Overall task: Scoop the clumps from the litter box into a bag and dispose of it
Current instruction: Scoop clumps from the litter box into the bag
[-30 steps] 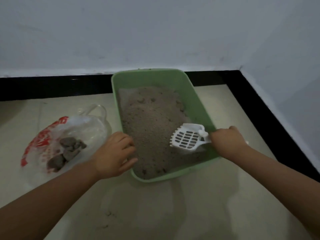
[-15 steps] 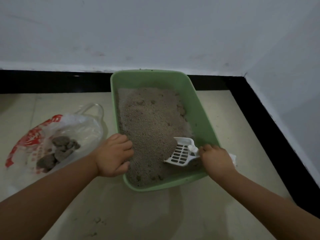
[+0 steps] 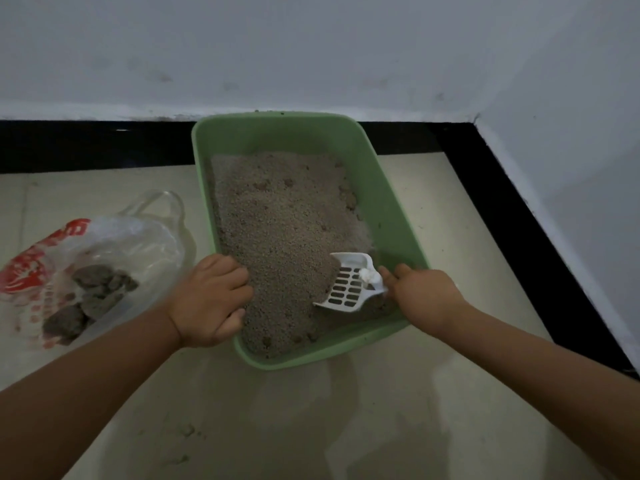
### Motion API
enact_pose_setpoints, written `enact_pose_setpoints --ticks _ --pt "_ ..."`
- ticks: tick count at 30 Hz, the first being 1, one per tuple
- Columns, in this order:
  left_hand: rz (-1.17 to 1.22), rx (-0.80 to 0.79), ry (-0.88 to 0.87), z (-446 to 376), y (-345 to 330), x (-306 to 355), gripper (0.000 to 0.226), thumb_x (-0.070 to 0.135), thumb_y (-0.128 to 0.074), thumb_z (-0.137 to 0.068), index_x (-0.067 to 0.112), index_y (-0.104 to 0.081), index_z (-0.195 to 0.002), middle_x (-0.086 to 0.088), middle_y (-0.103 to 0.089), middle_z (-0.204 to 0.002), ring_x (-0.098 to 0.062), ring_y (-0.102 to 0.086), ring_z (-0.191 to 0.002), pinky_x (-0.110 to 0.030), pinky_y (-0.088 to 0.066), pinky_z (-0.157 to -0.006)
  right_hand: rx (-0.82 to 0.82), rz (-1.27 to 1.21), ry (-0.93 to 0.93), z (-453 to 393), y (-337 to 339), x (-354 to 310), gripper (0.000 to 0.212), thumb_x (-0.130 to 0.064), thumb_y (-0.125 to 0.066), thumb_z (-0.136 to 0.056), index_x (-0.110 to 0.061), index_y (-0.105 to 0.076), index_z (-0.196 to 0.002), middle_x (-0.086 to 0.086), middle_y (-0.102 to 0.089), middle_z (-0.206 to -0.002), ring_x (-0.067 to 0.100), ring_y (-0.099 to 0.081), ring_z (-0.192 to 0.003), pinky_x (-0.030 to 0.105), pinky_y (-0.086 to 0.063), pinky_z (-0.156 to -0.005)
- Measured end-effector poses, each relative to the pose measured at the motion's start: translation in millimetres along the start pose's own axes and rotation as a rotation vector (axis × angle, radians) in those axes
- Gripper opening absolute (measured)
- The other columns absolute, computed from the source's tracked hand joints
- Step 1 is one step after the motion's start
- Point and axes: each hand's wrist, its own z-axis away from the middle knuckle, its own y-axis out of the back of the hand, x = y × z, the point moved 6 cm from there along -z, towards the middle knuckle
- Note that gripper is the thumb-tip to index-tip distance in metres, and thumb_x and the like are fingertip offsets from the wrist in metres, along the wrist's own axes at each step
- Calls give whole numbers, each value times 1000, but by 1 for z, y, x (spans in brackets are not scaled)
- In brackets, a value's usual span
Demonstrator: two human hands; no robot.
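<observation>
Gripping the left rim of the green litter box [image 3: 391, 216]: left hand [image 3: 207, 301], fingers curled over the edge near the front corner, fingertips touching the grey litter [image 3: 284, 223] inside. Holding the handle of the white slotted scoop [image 3: 349, 289]: right hand [image 3: 424, 294], fingers wrapped round it at the box's right front wall. Scoop head tilted, its far edge dug into the litter, slots facing up and showing bare. Litter heaped toward the left and middle, sloping down to the right wall, with a few small darker lumps scattered across its surface and along the near edge. Sitting on the pale tiled floor [image 3: 346, 427], back end pushed up against the black skirting [image 3: 86, 147] below the white wall [image 3: 311, 46], in a corner of the room. Lying open on the floor just left of the box: clear plastic bag [image 3: 138, 237] with red print, a loop handle sticking up, several grey clumps [image 3: 93, 296] resting inside it. Bag near the left wrist, not touching it as far as can be told. Specks of spilled litter dotted on the floor in front.
</observation>
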Motion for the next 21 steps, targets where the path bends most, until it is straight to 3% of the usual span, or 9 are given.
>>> enact_pose_setpoints --ticks 4,8,17,21 --pt "-2 -1 10 0 -1 0 24 29 -41 -71 11 -49 -58 -10 -49 -61 -24 -31 -67 -34 -27 -64 4 -155 -116 -2 -9 -4 51 -15 -31 -98 -18 -17 -147 11 -46 -127 30 -54 -109 35 -46 -83" --pt "12 4 11 -1 0 0 24 28 -41 -72 10 -48 -59 -10 -48 -61 -25 -31 -67 -33 -27 -64 39 -287 -179 -25 -11 -10 42 -17 -31 -100 -14 -30 -141 15 -51 -120 33 -57 -105 37 -47 -81" --pt "31 19 29 2 -2 0 23 25 -38 -74 9 -47 -61 -13 -48 -61 -24 -32 -68 -33 -28 -68 113 -500 -186 -89 -9 -40 38 -16 -35 -100 -9 -34 -137 19 -54 -120 34 -57 -104 36 -40 -72" --pt "53 46 21 1 0 2 17 26 -33 -82 14 -36 -71 -12 -46 -62 -24 -33 -68 -33 -28 -68 197 -620 -166 -110 0 -59 38 -21 -32 -101 -5 -36 -134 21 -57 -116 34 -57 -101 35 -37 -69"
